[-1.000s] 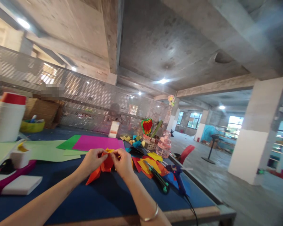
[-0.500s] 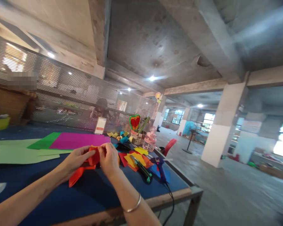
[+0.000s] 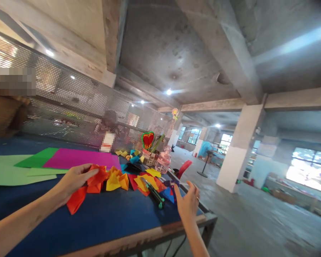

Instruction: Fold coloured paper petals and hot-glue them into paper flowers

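Note:
My left hand (image 3: 76, 178) pinches a folded orange-red paper piece (image 3: 95, 184) between thumb and fingers, just above the blue table top. Another folded red-orange piece (image 3: 77, 201) lies below that hand. Yellow and orange folded papers (image 3: 116, 179) sit just right of the held piece. At the table's right edge, my right hand (image 3: 187, 201) has its thumb and fingers apart, beside a dark blue glue gun (image 3: 172, 184) that it partly hides. Whether they touch I cannot tell. A black and green utility knife (image 3: 155, 195) lies on loose coloured paper left of that hand.
Large green (image 3: 9, 171) and purple sheets (image 3: 80, 158) cover the table's far left. Behind the papers stand a pink clear bottle (image 3: 163, 162) and a basket (image 3: 149, 157) with a red heart decoration (image 3: 148, 140). A mesh partition (image 3: 64, 114) runs along the back, with a person behind it.
My right hand has let go of the orange-red paper and moved right to the glue gun, its fingers opening. The left hand keeps the paper. The view has shifted slightly right.

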`<control>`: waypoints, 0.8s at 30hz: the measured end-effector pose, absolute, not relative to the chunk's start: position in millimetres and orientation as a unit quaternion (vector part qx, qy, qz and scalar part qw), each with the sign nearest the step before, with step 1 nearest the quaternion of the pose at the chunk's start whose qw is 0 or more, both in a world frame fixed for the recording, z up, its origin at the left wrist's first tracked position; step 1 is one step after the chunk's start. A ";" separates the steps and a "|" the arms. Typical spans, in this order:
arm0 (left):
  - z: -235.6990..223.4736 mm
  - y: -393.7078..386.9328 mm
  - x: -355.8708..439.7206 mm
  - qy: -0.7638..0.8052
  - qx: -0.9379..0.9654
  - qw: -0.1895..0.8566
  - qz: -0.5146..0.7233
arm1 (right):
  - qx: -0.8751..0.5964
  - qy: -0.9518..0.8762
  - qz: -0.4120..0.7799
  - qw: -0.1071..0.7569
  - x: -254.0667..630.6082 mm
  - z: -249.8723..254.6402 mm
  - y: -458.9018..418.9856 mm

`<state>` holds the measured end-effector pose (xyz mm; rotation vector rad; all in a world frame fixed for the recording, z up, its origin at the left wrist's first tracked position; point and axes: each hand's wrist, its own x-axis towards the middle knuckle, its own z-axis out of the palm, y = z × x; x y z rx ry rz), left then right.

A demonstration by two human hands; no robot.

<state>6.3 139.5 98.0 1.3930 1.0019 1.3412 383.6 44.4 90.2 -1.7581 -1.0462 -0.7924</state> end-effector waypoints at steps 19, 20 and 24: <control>100.2 141.1 1.8 0.405 0.498 0.566 0.518 | -0.920 -0.358 -0.036 0.157 418.3 106.5 64.0; 101.5 139.9 1.6 0.408 0.494 0.566 0.519 | -0.918 -0.362 -0.031 0.157 419.8 105.9 66.3; 104.9 137.2 1.2 0.403 0.500 0.565 0.517 | -0.908 -0.379 -0.016 0.180 429.4 102.1 66.8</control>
